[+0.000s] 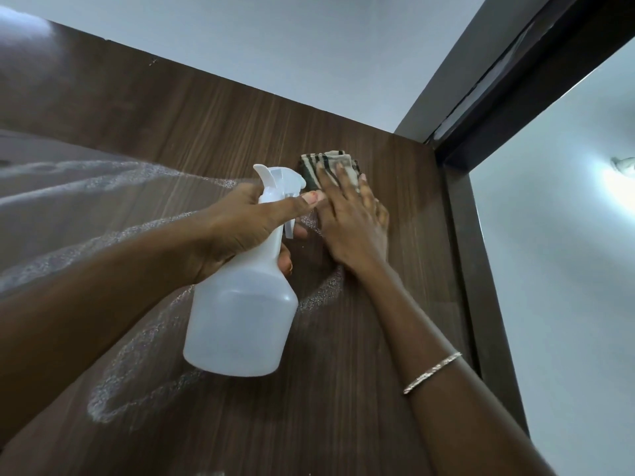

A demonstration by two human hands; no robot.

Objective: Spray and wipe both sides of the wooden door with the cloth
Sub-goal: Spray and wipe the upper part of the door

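- A dark wooden door [206, 125] is seen from close below and fills the space behind both hands. This face is being worked on, and its upper corner is reached by the right hand.
- A dark door frame [481, 269] runs just right of the right hand, with a pale wall [567, 286] beyond it.
- Whitish streaks of spray [113, 383] are looped across the wood below and left of the left hand. It is judged that this face has been sprayed and is only partly wiped.
- A white translucent spray bottle [240, 310] is held by its neck in the left hand, its body hanging below the fist and its nozzle aimed toward the cloth. It seems to be kept close so that more can be sprayed without a pause. The liquid level inside cannot be made out.
- The left hand [237, 228] is closed round the bottle's neck, with the thumb laid along it toward the nozzle.
- The right hand [354, 225] is spread flat, fingers straight, and is pressed onto the cloth against the door, probably so that force is applied evenly.
- A folded striped cloth [323, 166] is pinned under the right fingertips, with its upper edge showing above them.
- A thin bracelet [432, 372] is worn on the right forearm.
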